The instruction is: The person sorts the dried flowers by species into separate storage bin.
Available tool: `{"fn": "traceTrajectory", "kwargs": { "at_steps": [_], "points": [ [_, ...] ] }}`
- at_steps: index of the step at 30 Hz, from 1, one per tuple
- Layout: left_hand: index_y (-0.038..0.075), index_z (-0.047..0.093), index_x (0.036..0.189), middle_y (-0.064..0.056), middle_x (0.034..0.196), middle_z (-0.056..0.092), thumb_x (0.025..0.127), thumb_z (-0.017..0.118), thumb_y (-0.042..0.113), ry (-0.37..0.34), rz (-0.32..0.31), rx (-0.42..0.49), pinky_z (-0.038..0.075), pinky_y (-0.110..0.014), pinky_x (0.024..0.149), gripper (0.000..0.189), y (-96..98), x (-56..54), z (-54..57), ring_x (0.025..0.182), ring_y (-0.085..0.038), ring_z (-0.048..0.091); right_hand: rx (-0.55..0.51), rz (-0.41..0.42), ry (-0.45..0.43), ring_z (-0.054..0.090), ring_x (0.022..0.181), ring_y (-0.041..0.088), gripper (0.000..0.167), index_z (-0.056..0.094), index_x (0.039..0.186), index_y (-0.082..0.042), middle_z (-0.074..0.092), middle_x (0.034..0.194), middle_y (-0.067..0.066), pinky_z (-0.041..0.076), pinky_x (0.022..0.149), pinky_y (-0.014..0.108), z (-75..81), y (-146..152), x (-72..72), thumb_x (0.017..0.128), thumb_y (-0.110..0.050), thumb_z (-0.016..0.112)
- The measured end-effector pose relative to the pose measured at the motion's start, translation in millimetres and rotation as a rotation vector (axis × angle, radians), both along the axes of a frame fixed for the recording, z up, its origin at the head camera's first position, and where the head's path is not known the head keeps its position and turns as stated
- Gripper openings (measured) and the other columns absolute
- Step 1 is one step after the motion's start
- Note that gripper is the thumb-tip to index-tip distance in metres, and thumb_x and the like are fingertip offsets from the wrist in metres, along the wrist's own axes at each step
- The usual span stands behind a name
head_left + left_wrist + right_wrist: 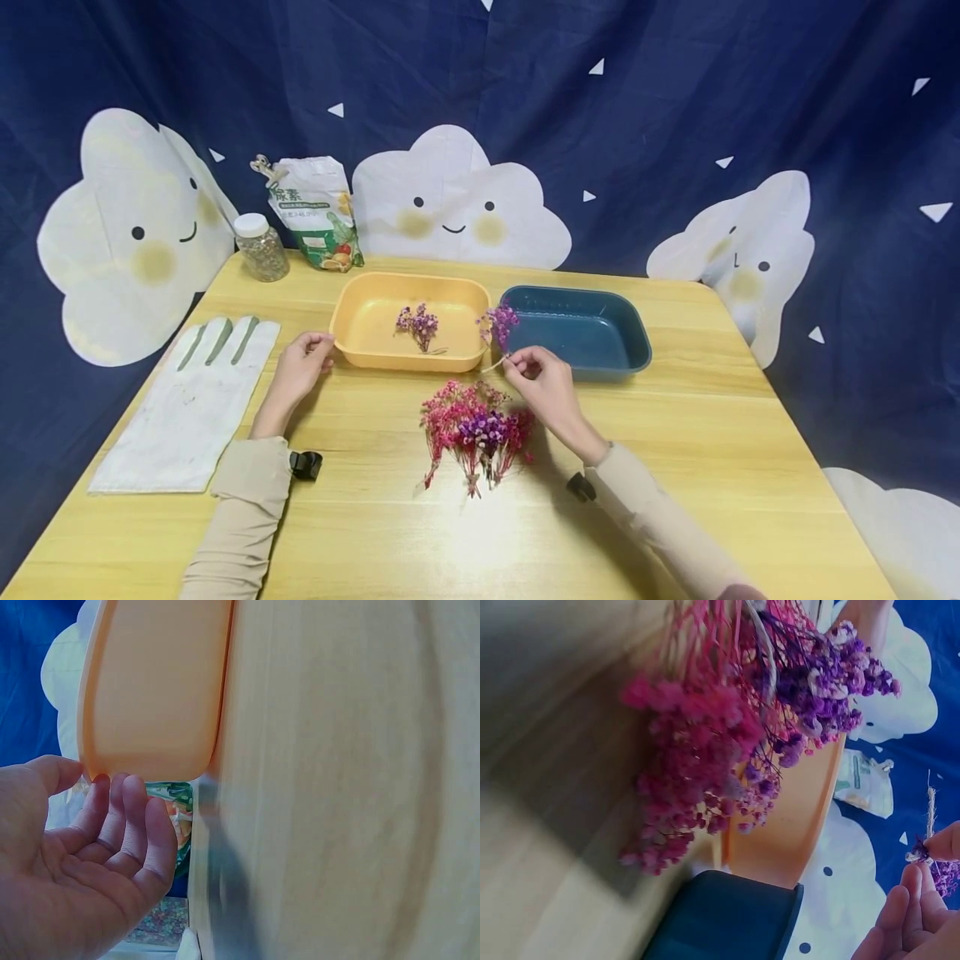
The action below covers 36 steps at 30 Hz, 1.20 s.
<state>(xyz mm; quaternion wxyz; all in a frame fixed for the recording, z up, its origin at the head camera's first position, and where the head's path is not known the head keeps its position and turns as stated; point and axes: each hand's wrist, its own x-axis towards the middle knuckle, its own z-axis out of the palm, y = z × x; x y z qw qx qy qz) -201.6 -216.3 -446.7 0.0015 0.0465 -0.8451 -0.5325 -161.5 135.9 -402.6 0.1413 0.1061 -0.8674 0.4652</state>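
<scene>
At its left rim, the yellow-orange plastic basin is pinched between thumb and fingers of my left hand; the left wrist view shows this hand at the basin's edge. My right hand pinches a small bunch of purple dried flowers by its stem, the blooms up between the two basins. Inside the yellow-orange basin lies another purple flower bunch. Pink dried flower bunches lie on the table below the right hand, with a purple bunch on top of them.
A dark blue basin stands to the right of the yellow-orange one. White gloves lie on the left. Behind them are a lidded jar of granules and a clipped white-green bag. A cloud-printed blue curtain surrounds the table.
</scene>
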Motion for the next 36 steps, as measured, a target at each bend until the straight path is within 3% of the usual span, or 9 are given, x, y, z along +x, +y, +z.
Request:
{"fn": "traceTrajectory", "kwargs": {
  "at_steps": [22,36],
  "points": [
    [-0.012,0.048,0.124,-0.018,0.099,0.058,0.102,0.040,0.030,-0.018,-0.006,-0.003,0.052,-0.016,0.069,0.048,-0.6,-0.4,-1.3,0.075,-0.006,0.056,0.087,0.028,-0.093,0.057,0.067,0.018,0.008,0.068,0.084,-0.004,0.065,0.074,0.005,0.048,0.064,0.026,-4.5,-34.3,-49.5,0.083,-0.012,0.067],
    [-0.012,0.048,0.123,-0.019,0.101,0.059,0.103,0.040,0.031,-0.033,-0.008,0.004,0.053,-0.018,0.070,0.048,-0.5,-0.5,-1.9,0.075,-0.006,0.057,0.299,0.058,-0.167,0.052,0.062,0.016,0.013,0.068,0.087,-0.006,0.062,0.071,0.004,0.045,0.060,0.027,-9.6,-49.6,-77.1,0.087,-0.018,0.064]
  ]
}}
